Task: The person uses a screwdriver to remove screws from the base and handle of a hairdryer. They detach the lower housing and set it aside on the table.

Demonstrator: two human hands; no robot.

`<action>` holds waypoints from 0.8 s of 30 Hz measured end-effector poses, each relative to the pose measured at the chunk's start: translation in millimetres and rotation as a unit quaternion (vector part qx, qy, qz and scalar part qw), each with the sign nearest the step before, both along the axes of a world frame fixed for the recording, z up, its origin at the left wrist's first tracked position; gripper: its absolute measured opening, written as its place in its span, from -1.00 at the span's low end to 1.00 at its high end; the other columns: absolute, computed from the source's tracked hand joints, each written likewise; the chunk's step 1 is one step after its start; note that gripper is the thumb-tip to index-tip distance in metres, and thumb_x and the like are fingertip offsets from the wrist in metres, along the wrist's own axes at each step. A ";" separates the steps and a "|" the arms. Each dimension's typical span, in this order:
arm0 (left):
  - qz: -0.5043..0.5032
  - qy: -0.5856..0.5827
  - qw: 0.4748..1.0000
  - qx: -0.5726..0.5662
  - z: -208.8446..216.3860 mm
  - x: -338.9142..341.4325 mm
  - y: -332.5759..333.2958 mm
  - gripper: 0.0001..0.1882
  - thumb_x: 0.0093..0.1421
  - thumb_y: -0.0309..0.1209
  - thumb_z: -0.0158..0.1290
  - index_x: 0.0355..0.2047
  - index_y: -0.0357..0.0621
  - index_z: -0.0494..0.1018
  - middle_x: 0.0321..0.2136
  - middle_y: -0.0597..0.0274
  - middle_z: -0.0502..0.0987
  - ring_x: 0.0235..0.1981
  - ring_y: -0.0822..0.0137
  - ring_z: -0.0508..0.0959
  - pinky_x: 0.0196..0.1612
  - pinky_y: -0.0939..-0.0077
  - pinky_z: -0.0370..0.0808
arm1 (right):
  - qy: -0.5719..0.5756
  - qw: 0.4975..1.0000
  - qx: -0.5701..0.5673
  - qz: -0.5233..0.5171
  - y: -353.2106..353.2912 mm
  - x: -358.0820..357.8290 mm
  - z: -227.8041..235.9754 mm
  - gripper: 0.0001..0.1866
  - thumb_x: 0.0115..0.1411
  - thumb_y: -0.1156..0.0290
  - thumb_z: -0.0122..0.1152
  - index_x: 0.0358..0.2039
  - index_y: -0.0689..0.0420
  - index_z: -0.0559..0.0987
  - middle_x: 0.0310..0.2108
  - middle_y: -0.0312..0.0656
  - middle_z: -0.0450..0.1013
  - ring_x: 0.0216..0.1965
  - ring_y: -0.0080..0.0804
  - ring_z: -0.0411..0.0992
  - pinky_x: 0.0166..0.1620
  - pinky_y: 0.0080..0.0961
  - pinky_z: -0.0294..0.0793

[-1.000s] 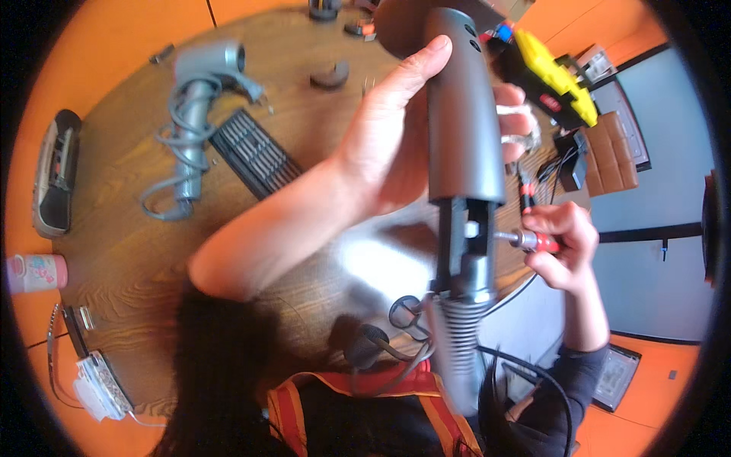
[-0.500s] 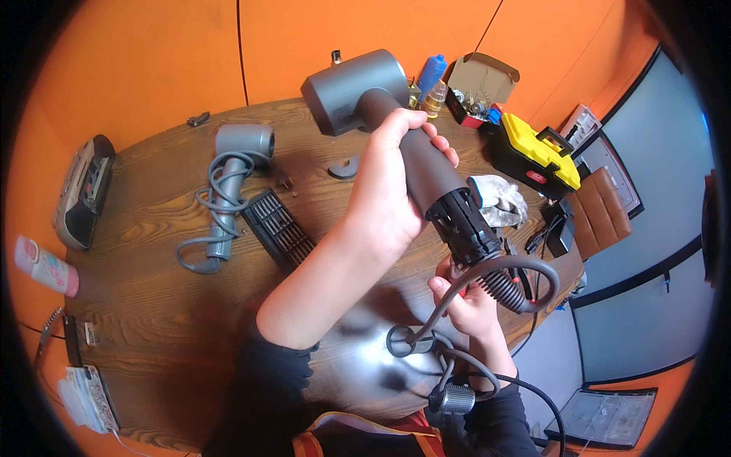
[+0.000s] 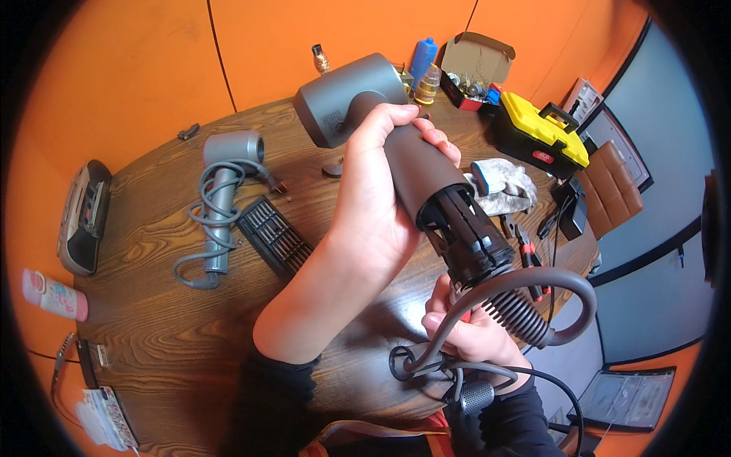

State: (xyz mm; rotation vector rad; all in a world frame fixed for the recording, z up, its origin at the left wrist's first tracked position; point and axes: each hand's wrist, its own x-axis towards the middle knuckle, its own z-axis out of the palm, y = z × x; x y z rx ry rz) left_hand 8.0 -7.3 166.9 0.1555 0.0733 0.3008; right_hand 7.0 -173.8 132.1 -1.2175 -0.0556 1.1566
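My left hand is wrapped round the handle of a grey hair dryer, its head up and to the left. Below the handle sleeve a black inner frame is exposed, ending in a ribbed strain relief and a looping grey cord. Just under that frame, my right hand is closed on a small tool with red on it, mostly hidden by fingers and cord. By the right wrist hang a dark grey tubular part and a perforated metal cylinder, both on the cord.
A second hair dryer wrapped in its cord lies left, beside a bit set. Right are work gloves, red-handled pliers and a yellow-and-black toolbox. An open carton and bottles stand at the back.
The view has shifted slightly. The dryer's lower end and cord loop have come lower and further right, showing more of the black frame. My right hand has moved a little lower; both grips persist.
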 end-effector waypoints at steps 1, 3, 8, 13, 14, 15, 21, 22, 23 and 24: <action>-0.008 -0.001 1.000 -0.009 -0.2 0.5 -0.4 -0.82 -0.02 -0.35 -0.02 -0.59 -0.17 0.26 -0.67 0.22 0.33 -0.55 0.33 0.38 -0.43 0.52 0.39 | 0.075 0.996 0.042 0.009 -0.4 1.1 0.0 -0.91 0.06 0.43 0.15 -0.40 0.07 0.44 -0.65 -0.43 0.20 -0.66 -0.68 0.16 -0.60 -0.75 0.06; -0.024 -0.008 1.000 -0.015 -1.0 0.4 -1.0 -0.81 -0.02 -0.34 -0.02 -0.59 -0.18 0.26 -0.66 0.22 0.33 -0.54 0.32 0.38 -0.42 0.52 0.39 | 0.088 0.995 0.036 0.010 -1.9 4.4 -3.6 -0.91 0.08 0.43 0.13 -0.48 0.09 0.40 -0.67 -0.39 0.18 -0.69 -0.66 0.14 -0.62 -0.73 0.06; -0.052 -0.016 0.998 -0.033 -0.6 0.4 -1.8 -0.80 -0.01 -0.32 -0.03 -0.59 -0.17 0.26 -0.65 0.23 0.33 -0.52 0.33 0.38 -0.39 0.50 0.39 | -0.075 0.983 0.115 0.125 -10.7 10.3 -22.9 -0.80 0.08 0.42 0.12 -0.59 0.11 0.30 -0.69 -0.32 0.17 -0.71 -0.62 0.13 -0.65 -0.69 0.04; -0.060 -0.016 0.998 -0.020 0.6 -2.0 -4.1 -0.79 0.00 -0.29 -0.05 -0.59 -0.16 0.27 -0.63 0.23 0.34 -0.50 0.33 0.40 -0.36 0.50 0.40 | -0.143 0.961 0.167 0.167 -14.3 14.0 -30.7 -0.78 0.04 0.44 0.15 -0.60 0.11 0.28 -0.70 -0.32 0.17 -0.72 -0.60 0.12 -0.66 -0.66 0.03; -0.054 -0.013 0.998 -0.004 0.6 -2.6 -4.7 -0.79 0.00 -0.28 -0.05 -0.59 -0.16 0.28 -0.63 0.23 0.34 -0.49 0.34 0.40 -0.36 0.50 0.40 | -0.127 0.966 0.166 0.154 -14.1 13.6 -30.0 -0.76 0.03 0.44 0.17 -0.62 0.12 0.28 -0.72 -0.30 0.19 -0.73 -0.59 0.13 -0.66 -0.66 0.05; -0.048 -0.011 0.999 0.012 0.4 -3.2 -5.3 -0.78 0.00 -0.27 -0.05 -0.59 -0.16 0.28 -0.63 0.23 0.34 -0.49 0.34 0.40 -0.36 0.50 0.40 | -0.111 0.970 0.166 0.142 -13.7 12.6 -28.9 -0.75 0.01 0.44 0.19 -0.63 0.12 0.27 -0.74 -0.29 0.20 -0.74 -0.58 0.14 -0.67 -0.65 0.06; -0.043 -0.005 0.998 0.055 -0.8 -4.2 -6.4 -0.75 0.00 -0.21 -0.08 -0.58 -0.16 0.31 -0.61 0.20 0.38 -0.50 0.36 0.42 -0.38 0.50 0.40 | 0.019 0.988 0.148 0.050 -11.0 4.3 -21.6 -0.68 0.00 0.38 0.23 -0.66 0.14 0.25 -0.80 -0.23 0.25 -0.79 -0.55 0.19 -0.68 -0.63 0.12; -0.046 -0.003 0.997 0.059 -1.0 -4.2 -6.3 -0.75 0.00 -0.21 -0.08 -0.58 -0.15 0.31 -0.61 0.20 0.39 -0.50 0.36 0.42 -0.38 0.50 0.40 | 0.030 0.987 0.149 0.047 -11.0 3.7 -21.4 -0.68 0.00 0.38 0.23 -0.66 0.14 0.25 -0.80 -0.23 0.25 -0.79 -0.54 0.19 -0.68 -0.63 0.13; -0.049 -0.002 0.997 0.062 -1.2 -4.2 -6.2 -0.75 0.00 -0.20 -0.09 -0.58 -0.15 0.31 -0.60 0.19 0.39 -0.50 0.36 0.42 -0.39 0.50 0.40 | 0.041 0.987 0.149 0.044 -11.3 3.3 -21.9 -0.68 0.00 0.37 0.23 -0.66 0.14 0.25 -0.80 -0.23 0.25 -0.80 -0.54 0.19 -0.68 -0.62 0.13; -0.054 0.000 0.997 0.059 -1.2 -4.0 -6.0 -0.74 0.00 -0.20 -0.09 -0.58 -0.14 0.31 -0.60 0.19 0.40 -0.50 0.37 0.42 -0.39 0.50 0.40 | 0.040 0.988 0.146 0.045 -11.8 3.5 -22.6 -0.68 0.01 0.37 0.23 -0.66 0.14 0.25 -0.80 -0.22 0.25 -0.80 -0.54 0.19 -0.68 -0.62 0.13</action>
